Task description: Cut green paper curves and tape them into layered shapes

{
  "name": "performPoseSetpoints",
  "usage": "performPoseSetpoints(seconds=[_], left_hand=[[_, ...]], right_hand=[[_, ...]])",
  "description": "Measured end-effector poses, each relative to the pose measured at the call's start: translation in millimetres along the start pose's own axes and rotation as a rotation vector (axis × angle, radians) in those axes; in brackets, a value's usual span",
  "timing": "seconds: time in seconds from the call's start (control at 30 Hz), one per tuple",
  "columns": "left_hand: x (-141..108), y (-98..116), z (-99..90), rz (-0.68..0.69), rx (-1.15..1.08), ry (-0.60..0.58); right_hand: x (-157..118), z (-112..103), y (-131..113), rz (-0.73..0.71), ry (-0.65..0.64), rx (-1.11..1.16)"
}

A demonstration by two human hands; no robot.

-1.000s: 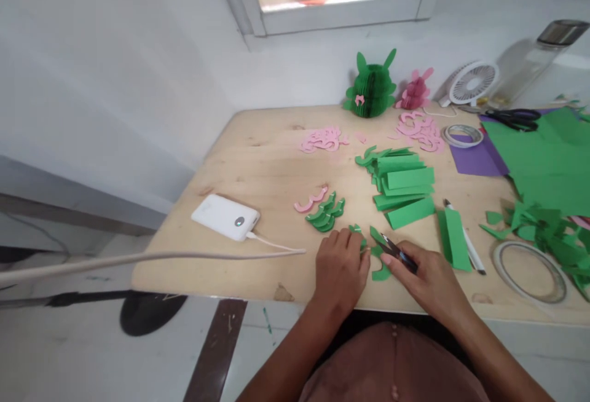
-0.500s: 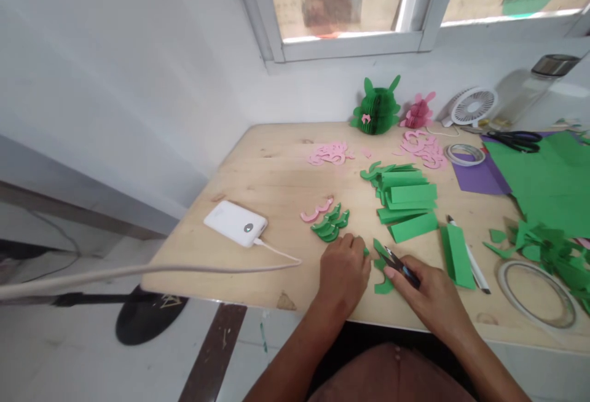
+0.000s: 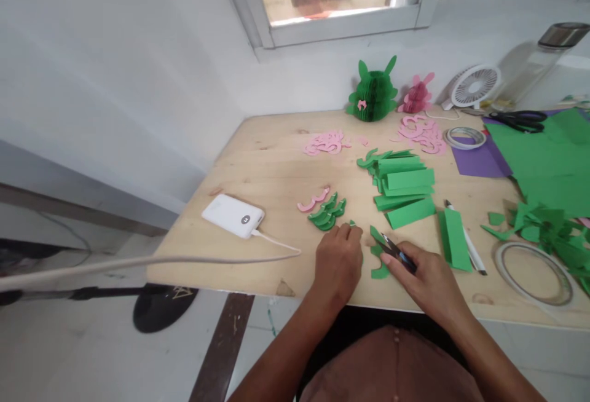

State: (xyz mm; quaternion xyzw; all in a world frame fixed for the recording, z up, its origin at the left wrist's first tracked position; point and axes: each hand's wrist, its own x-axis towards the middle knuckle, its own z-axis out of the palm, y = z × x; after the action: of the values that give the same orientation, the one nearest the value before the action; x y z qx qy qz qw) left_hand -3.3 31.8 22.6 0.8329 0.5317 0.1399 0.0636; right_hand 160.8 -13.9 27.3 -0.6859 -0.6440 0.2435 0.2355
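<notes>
My left hand [image 3: 338, 262] is closed over a small green paper piece, whose edges show at the fingertips, just above the table. My right hand [image 3: 426, 273] holds dark scissors [image 3: 397, 253], blades pointing up and left. A curved green cut-out [image 3: 380, 270] lies by the blades and my right fingertips. Left of and beyond my left hand lie a small stack of scalloped green pieces [image 3: 327, 212] and a pink scalloped strip [image 3: 314, 200]. Folded green strips [image 3: 408, 187] are piled beyond my right hand.
A white power bank [image 3: 233, 215] with a cable lies on the left of the table [image 3: 258, 174]. Green and pink paper figures, a small fan and a bottle stand along the wall. Tape rolls, a pen, black scissors, green sheets and scraps are at the right.
My left hand has shifted slightly left, away from the scissors, with the green piece. The whole view has tilted a little, so the table appears higher.
</notes>
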Motion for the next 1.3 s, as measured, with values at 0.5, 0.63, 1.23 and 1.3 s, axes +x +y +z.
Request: performPoseSetpoints(seconds=[0.5,0.63,1.23,1.3], left_hand=[[-6.1,-6.2,-12.5,-0.124,-0.711,0.108],[-1.1,-7.7,-16.6,-0.137,-0.920,0.066],[-1.0,-4.1,-26.1,-0.062,-0.951,-0.125],[-1.2,-4.1,-29.0,-0.036,-0.928,-0.132]], right_hand=[[-0.5,-1.6,2.4,-0.051,-0.058,-0.013],[-3.3,-4.7,2.1,-0.071,-0.068,-0.044],[-15.4,-11.9,-1.7,-0.359,0.072,-0.378],[-15.7,-13.7,-3.7,-0.365,0.068,-0.407]])
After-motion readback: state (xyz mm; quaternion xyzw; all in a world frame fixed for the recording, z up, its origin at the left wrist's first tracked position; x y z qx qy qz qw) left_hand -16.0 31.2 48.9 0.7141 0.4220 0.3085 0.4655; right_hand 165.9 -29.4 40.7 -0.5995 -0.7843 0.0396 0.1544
